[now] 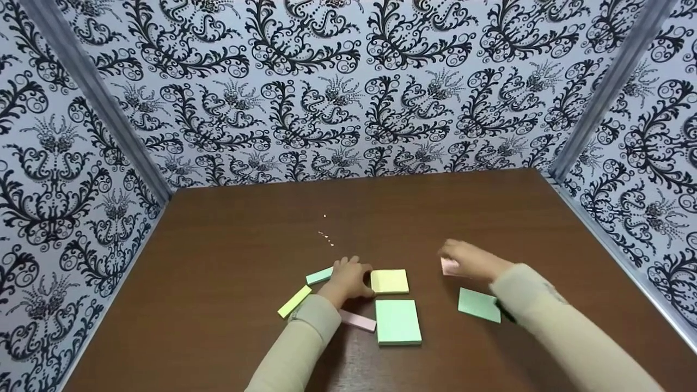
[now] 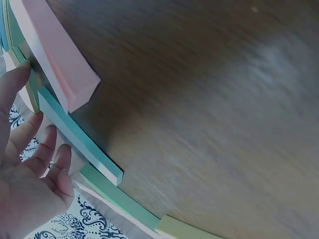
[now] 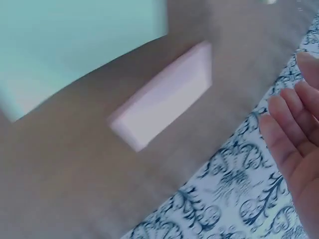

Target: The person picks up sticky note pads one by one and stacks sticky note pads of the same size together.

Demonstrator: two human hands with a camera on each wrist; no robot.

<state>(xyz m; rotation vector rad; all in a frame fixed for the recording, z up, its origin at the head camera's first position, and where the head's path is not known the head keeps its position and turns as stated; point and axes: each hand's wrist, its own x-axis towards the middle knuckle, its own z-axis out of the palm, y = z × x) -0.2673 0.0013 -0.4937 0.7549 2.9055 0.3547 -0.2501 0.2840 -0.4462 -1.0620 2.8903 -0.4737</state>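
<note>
Yellow note pad (image 1: 391,282) lies flat on the table (image 1: 245,234), just beyond the larger mint pad (image 1: 398,322), and the left hand (image 1: 348,280) has it by the left end, thumb and index finger pinching it across from its near and far sides while the other fingers extend past it. It looks like a stack of thin paper sheets, so it should be light, firm when pressed from the sides as a block, yet bendy leaf by leaf; a careless pull on the top sheet alone could peel or crease it. The best hold is probably low on two opposite edges, taking the full thickness, with modest pressure. Smooth paper may slide easily on the table, so a pad could be pushed as well as lifted. The right hand (image 1: 474,260) is over by the pink pad (image 1: 449,267), its fingers loosely bent with nothing seen between them; the right wrist view is blurred, but the pink pad appears apart from them on the table. Being narrow and thick, that one likely suits a thumb-and-finger pinch across its short width, keeping clear of the green pad (image 1: 479,305) near the right wrist, whose corners could catch and bend
</note>
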